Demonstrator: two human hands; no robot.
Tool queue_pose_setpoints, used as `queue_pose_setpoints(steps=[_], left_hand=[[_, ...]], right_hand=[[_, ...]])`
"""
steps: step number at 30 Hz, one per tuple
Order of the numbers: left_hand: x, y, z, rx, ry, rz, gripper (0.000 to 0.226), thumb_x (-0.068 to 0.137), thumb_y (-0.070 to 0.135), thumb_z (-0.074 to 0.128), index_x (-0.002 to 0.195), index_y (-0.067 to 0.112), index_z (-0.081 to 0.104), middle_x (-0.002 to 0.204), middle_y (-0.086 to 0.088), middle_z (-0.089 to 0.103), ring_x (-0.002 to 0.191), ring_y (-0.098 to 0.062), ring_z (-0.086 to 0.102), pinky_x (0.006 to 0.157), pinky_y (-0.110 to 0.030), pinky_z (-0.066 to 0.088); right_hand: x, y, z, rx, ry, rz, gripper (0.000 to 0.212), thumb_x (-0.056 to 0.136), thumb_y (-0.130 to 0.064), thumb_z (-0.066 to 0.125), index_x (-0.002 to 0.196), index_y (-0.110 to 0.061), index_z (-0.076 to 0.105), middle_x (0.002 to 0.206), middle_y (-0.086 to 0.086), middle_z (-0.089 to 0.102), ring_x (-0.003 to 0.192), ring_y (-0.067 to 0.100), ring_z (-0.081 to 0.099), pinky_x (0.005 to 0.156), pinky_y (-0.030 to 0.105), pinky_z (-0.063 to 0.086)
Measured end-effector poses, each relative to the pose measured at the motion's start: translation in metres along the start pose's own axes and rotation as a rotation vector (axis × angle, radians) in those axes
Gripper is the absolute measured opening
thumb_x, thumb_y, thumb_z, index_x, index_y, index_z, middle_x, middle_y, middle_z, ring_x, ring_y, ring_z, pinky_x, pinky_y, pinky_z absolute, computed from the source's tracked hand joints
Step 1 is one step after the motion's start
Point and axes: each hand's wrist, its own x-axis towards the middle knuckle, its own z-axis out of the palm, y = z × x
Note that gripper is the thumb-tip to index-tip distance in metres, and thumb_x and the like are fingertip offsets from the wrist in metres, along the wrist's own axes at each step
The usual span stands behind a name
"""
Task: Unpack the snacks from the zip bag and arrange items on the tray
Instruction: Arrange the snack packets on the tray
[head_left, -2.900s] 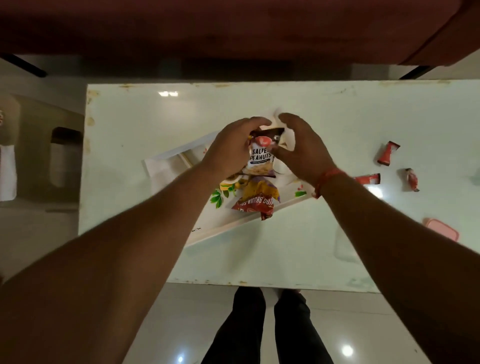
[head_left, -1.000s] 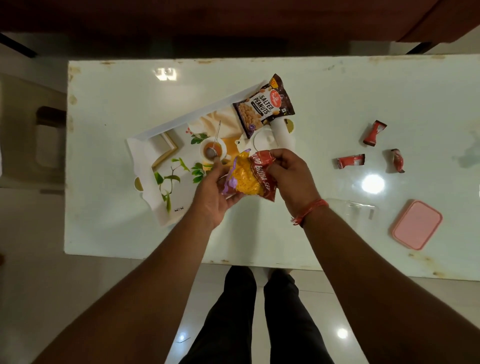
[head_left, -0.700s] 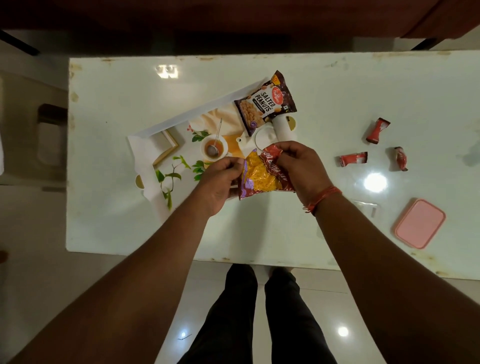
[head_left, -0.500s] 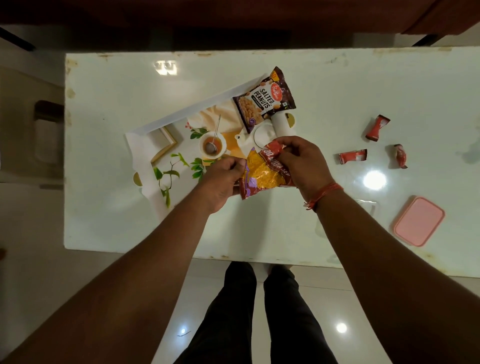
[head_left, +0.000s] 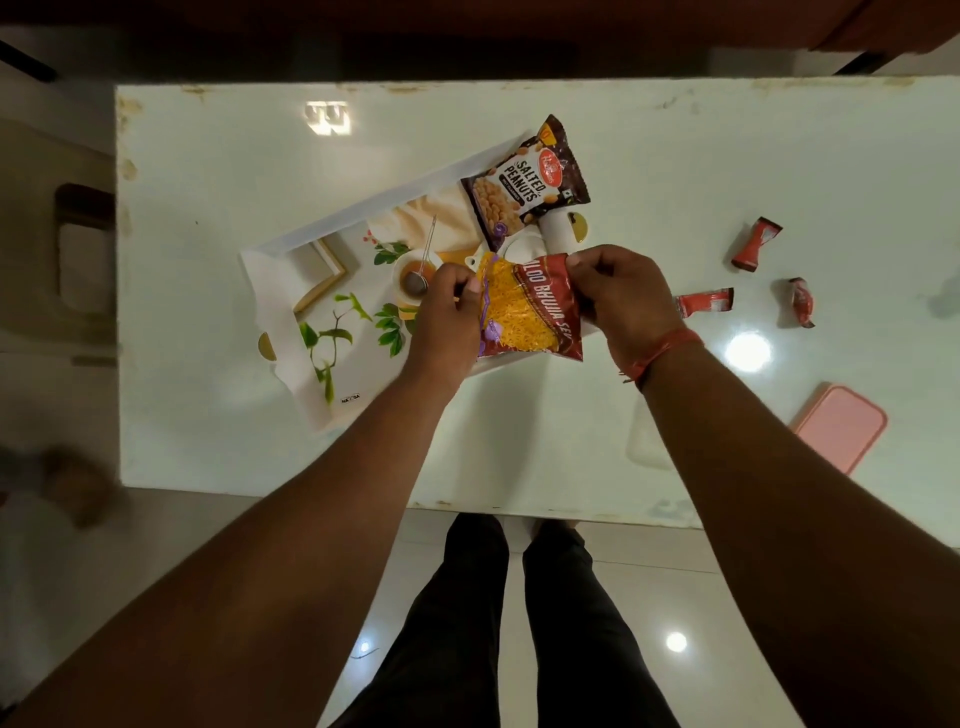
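Note:
A white tray printed with leaves and a teacup lies tilted on the table. A dark salted peanuts packet rests on its far right corner. Both hands hold a red and yellow aloo bhujia sev packet over the tray's near right end. My left hand pinches its left edge and my right hand grips its top right corner. The clear zip bag lies flat on the table, partly under my right forearm.
Three small red sachets lie to the right: one farthest back, another close to my right hand, the third further right. A pink lid sits near the table's front right edge. A chair stands left of the table.
The peanuts packet was set down on the tray's far right corner. Both hands then lifted the bhujia packet, turned it face up and shifted it slightly right over the tray's near end.

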Motion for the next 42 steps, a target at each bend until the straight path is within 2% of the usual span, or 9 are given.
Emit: queue_pose_setpoints(steps=[4, 8, 11, 15, 21, 25, 30, 34, 42], left_hand=[[-0.004, 0.002, 0.0, 0.052, 0.026, 0.081, 0.014, 0.102, 0.016, 0.042, 0.09, 0.014, 0.049, 0.083, 0.0, 0.052, 0.08, -0.029, 0.055, 0.068, -0.046, 0.05], [-0.005, 0.006, -0.001, 0.093, 0.094, 0.156, 0.015, 0.101, 0.012, 0.043, 0.086, 0.015, 0.045, 0.078, 0.013, 0.042, 0.071, -0.022, 0.048, 0.061, -0.047, 0.05], [-0.004, 0.01, 0.005, 0.07, 0.104, 0.115, 0.015, 0.101, 0.013, 0.043, 0.087, 0.014, 0.045, 0.076, 0.006, 0.044, 0.072, -0.026, 0.05, 0.062, -0.055, 0.054], [-0.004, 0.013, 0.013, 0.056, 0.135, 0.077, 0.014, 0.102, 0.013, 0.041, 0.088, 0.013, 0.043, 0.085, -0.009, 0.053, 0.077, -0.03, 0.055, 0.065, -0.044, 0.05], [0.002, 0.013, 0.029, 0.073, 0.162, -0.012, 0.015, 0.102, 0.01, 0.039, 0.089, 0.012, 0.045, 0.083, -0.002, 0.051, 0.077, -0.024, 0.051, 0.063, -0.031, 0.036], [0.007, 0.008, 0.036, 0.111, 0.144, -0.241, 0.016, 0.101, 0.012, 0.039, 0.104, 0.004, 0.053, 0.106, -0.016, 0.062, 0.098, -0.032, 0.059, 0.065, -0.024, 0.031], [0.005, 0.011, 0.039, 0.198, 0.034, -0.232, 0.024, 0.092, 0.003, 0.048, 0.114, -0.003, 0.053, 0.118, -0.022, 0.059, 0.11, -0.038, 0.055, 0.075, -0.031, 0.036], [0.001, 0.017, 0.043, 0.256, 0.038, -0.165, 0.042, 0.087, 0.004, 0.057, 0.128, -0.001, 0.052, 0.132, -0.02, 0.05, 0.123, -0.037, 0.048, 0.102, -0.042, 0.041], [-0.008, 0.015, 0.044, 0.35, -0.034, -0.075, 0.055, 0.09, 0.008, 0.054, 0.143, 0.012, 0.042, 0.135, -0.017, 0.044, 0.128, -0.037, 0.043, 0.108, -0.045, 0.037]], right_hand=[[0.006, -0.002, -0.002, -0.126, 0.012, -0.052, 0.019, 0.095, -0.016, 0.058, 0.078, -0.02, 0.065, 0.079, 0.003, 0.067, 0.073, 0.017, 0.06, 0.079, 0.041, 0.054], [0.017, -0.004, -0.015, -0.279, 0.104, -0.097, 0.014, 0.094, -0.015, 0.056, 0.085, -0.017, 0.067, 0.08, -0.003, 0.068, 0.072, 0.011, 0.061, 0.083, 0.041, 0.057], [0.02, -0.004, -0.014, -0.209, 0.159, -0.073, 0.017, 0.096, -0.011, 0.05, 0.091, -0.016, 0.066, 0.089, 0.001, 0.068, 0.082, 0.015, 0.065, 0.084, 0.044, 0.059], [0.02, 0.002, -0.008, -0.1, 0.126, 0.037, 0.019, 0.096, -0.021, 0.054, 0.113, -0.016, 0.059, 0.098, 0.006, 0.066, 0.095, 0.026, 0.069, 0.087, 0.051, 0.057], [0.023, 0.006, -0.007, -0.307, 0.251, -0.078, 0.022, 0.089, -0.012, 0.061, 0.109, -0.019, 0.059, 0.086, 0.0, 0.068, 0.082, 0.012, 0.066, 0.07, 0.025, 0.051], [0.03, 0.003, -0.001, -0.465, 0.292, -0.218, 0.024, 0.088, -0.001, 0.051, 0.107, -0.012, 0.06, 0.084, 0.0, 0.068, 0.08, 0.011, 0.06, 0.063, 0.014, 0.041], [0.037, 0.005, -0.001, -0.563, 0.264, -0.274, 0.028, 0.087, 0.0, 0.054, 0.112, -0.012, 0.06, 0.1, 0.005, 0.068, 0.087, 0.012, 0.056, 0.075, 0.026, 0.046], [0.035, 0.008, -0.004, -0.544, 0.3, -0.271, 0.03, 0.087, -0.001, 0.05, 0.113, -0.011, 0.061, 0.104, 0.007, 0.068, 0.091, 0.015, 0.059, 0.085, 0.033, 0.051], [0.022, 0.02, 0.001, -0.533, 0.297, -0.333, 0.033, 0.094, -0.012, 0.054, 0.128, -0.011, 0.056, 0.131, 0.008, 0.056, 0.119, 0.024, 0.053, 0.103, 0.037, 0.043]])
